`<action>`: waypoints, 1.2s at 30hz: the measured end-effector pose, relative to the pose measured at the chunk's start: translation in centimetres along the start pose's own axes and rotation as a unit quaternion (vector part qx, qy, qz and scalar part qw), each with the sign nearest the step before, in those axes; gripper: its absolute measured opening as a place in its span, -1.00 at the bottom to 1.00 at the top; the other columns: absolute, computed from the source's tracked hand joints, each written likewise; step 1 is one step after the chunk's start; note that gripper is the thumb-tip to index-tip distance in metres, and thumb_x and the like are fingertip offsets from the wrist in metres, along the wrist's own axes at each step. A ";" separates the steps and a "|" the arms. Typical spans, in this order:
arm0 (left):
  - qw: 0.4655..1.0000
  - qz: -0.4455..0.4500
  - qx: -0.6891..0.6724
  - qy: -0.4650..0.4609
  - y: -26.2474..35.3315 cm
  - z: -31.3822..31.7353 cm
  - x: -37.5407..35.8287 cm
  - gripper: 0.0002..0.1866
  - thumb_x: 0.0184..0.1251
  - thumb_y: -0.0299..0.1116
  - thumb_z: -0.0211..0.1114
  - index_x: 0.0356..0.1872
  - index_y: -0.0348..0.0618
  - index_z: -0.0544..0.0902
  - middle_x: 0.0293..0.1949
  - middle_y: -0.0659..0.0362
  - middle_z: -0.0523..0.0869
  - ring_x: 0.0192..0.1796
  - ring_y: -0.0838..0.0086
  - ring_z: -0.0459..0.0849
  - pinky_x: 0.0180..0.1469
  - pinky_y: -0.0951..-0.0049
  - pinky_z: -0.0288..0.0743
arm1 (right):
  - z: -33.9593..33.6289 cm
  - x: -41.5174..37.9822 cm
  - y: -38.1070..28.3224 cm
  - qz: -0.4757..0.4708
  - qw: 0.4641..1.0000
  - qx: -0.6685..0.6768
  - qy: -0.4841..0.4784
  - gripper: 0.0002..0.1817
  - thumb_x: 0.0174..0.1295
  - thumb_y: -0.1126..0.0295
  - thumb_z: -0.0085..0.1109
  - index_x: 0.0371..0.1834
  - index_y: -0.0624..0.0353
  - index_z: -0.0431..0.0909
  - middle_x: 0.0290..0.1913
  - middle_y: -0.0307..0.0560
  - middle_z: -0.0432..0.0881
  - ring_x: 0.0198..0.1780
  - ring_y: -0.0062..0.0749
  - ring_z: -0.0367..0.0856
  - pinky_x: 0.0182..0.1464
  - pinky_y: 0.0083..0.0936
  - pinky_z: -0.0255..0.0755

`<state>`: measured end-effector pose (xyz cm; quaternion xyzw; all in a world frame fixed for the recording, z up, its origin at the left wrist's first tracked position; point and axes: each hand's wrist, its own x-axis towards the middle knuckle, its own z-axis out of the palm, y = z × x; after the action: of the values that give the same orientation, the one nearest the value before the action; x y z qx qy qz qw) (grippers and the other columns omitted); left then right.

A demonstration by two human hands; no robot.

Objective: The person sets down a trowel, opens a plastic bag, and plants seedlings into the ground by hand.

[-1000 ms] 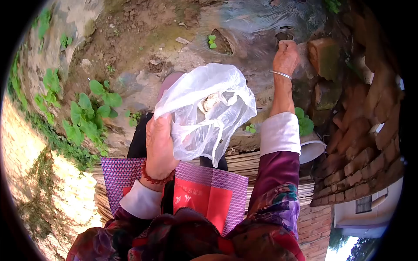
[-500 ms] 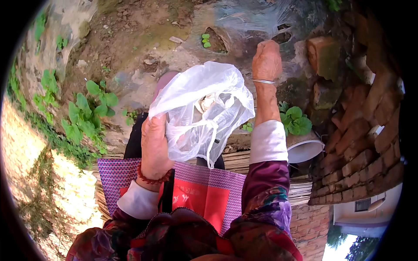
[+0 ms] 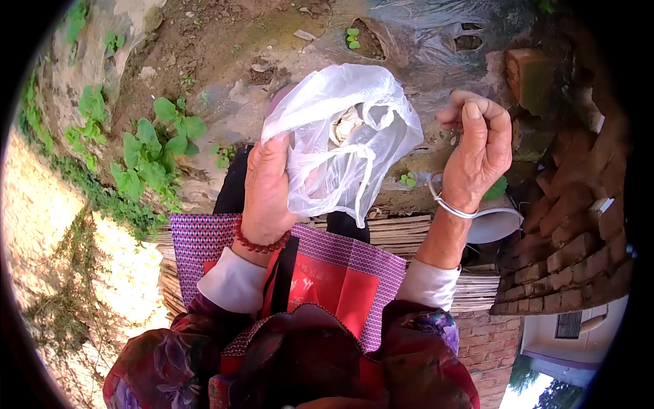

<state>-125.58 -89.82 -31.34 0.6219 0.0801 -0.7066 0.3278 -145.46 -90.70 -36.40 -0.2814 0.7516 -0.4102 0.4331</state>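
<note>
Translucent white plastic bag (image 3: 313,123) held above earthen ground (image 3: 225,123)

Left hand (image 3: 266,187) clamps its left edge; right hand (image 3: 478,153) hovers apart, fingers curled, pinch unclear; crumpled off-white material (image 3: 346,127) lies inside; broad-leaved green plants (image 3: 148,153) grow leftward.

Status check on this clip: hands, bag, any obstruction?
Left hand gripping plastic bag, pale lump inside. Right hand apart from bag, fingers curled, can't tell if holding anything. Nothing visible between right hand and bag.

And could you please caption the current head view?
Left hand holding a translucent plastic bag, right hand apart, above planted ground.
</note>
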 end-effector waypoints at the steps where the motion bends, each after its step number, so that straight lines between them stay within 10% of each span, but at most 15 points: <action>1: 0.997 -0.003 -0.064 -0.032 0.0 0.3 0.1 -0.60 0.42 -0.20 -0.18 0.14 -0.21 0.34 0.03 0.08 0.51 0.00 0.37 0.55 0.02 0.34 0.49 | -0.2 -1.2 -1.8 -0.003 0.999 0.021 -0.040 -0.96 0.21 0.57 -0.02 -0.36 0.31 0.42 -0.36 -0.07 0.56 -0.51 -0.59 0.49 -0.45 -0.68 0.39; 9: 0.998 -0.010 -0.031 -0.058 -0.7 -1.1 -0.2 -0.59 0.41 -0.18 -0.15 0.15 -0.21 0.32 0.05 0.07 0.50 0.04 0.34 0.53 0.07 0.31 0.45 | 3.6 -5.3 -1.7 -0.113 0.963 -0.172 -0.175 -0.78 -0.05 0.57 0.18 -0.29 0.23 0.45 -0.46 0.02 0.51 -0.46 -0.08 0.53 -0.43 -0.34 0.42; 12: 0.997 -0.019 -0.042 -0.056 -0.9 -1.5 -0.3 -0.58 0.40 -0.18 -0.13 0.15 -0.22 0.32 0.06 0.07 0.49 0.06 0.33 0.51 0.08 0.30 0.43 | 3.9 -5.5 -2.5 -0.062 0.934 -0.247 -0.249 -0.78 -0.04 0.63 0.15 -0.27 0.28 0.49 -0.47 -0.03 0.56 -0.47 -0.33 0.54 -0.41 -0.54 0.40; 14: 0.997 -0.011 -0.054 -0.062 -0.9 -1.5 -0.4 -0.58 0.39 -0.18 -0.12 0.15 -0.23 0.32 0.06 0.06 0.49 0.05 0.32 0.51 0.08 0.29 0.44 | 3.8 -6.1 -1.7 -0.095 0.945 -0.213 -0.231 -0.76 -0.09 0.57 0.21 -0.29 0.22 0.48 -0.46 0.00 0.53 -0.49 -0.08 0.52 -0.46 -0.36 0.39; 17: 0.996 -0.006 -0.029 -0.082 -0.9 -1.9 -0.6 -0.57 0.39 -0.17 -0.12 0.15 -0.23 0.32 0.07 0.07 0.48 0.07 0.32 0.50 0.08 0.29 0.44 | 2.6 -6.7 -3.0 -0.128 0.976 -0.162 -0.066 -0.81 -0.15 0.59 0.30 -0.44 0.23 0.51 -0.50 -0.08 0.52 -0.54 -0.28 0.50 -0.44 -0.53 0.39; 20: 0.994 0.005 -0.020 -0.103 -0.7 -1.6 -0.7 -0.56 0.39 -0.16 -0.12 0.15 -0.23 0.31 0.08 0.06 0.47 0.07 0.32 0.50 0.08 0.28 0.44 | 0.2 -6.2 -2.5 -0.090 0.963 -0.255 0.012 -0.63 -0.18 0.59 0.29 -0.21 0.23 0.48 -0.17 0.03 0.49 -0.15 -0.19 0.48 -0.11 -0.42 0.38; 33: 0.974 0.031 0.218 -0.060 -2.0 0.2 -1.9 -0.63 0.29 -0.41 0.12 0.11 -0.22 0.39 -0.03 0.17 0.54 -0.04 0.54 0.53 -0.03 0.52 0.45 | 0.6 -7.0 -2.9 -0.099 0.959 -0.040 -0.261 -0.76 -0.23 0.57 0.10 -0.40 0.32 0.38 -0.49 0.07 0.38 -0.35 0.04 0.40 -0.32 -0.27 0.31; 36: 0.969 0.034 0.231 -0.077 -1.9 1.2 -1.6 -0.64 0.29 -0.43 0.09 0.11 -0.22 0.40 0.00 0.16 0.54 -0.03 0.50 0.54 -0.02 0.49 0.46 | -2.8 -7.3 -4.3 -0.087 0.974 -0.089 -0.190 -0.74 -0.11 0.59 0.12 -0.27 0.31 0.44 -0.37 0.05 0.50 -0.28 -0.06 0.49 -0.25 -0.37 0.39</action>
<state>-127.61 -88.34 -30.15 0.6272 -0.1323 -0.7399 0.2041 -144.21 -86.14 -28.87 -0.4558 0.6618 -0.3163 0.5042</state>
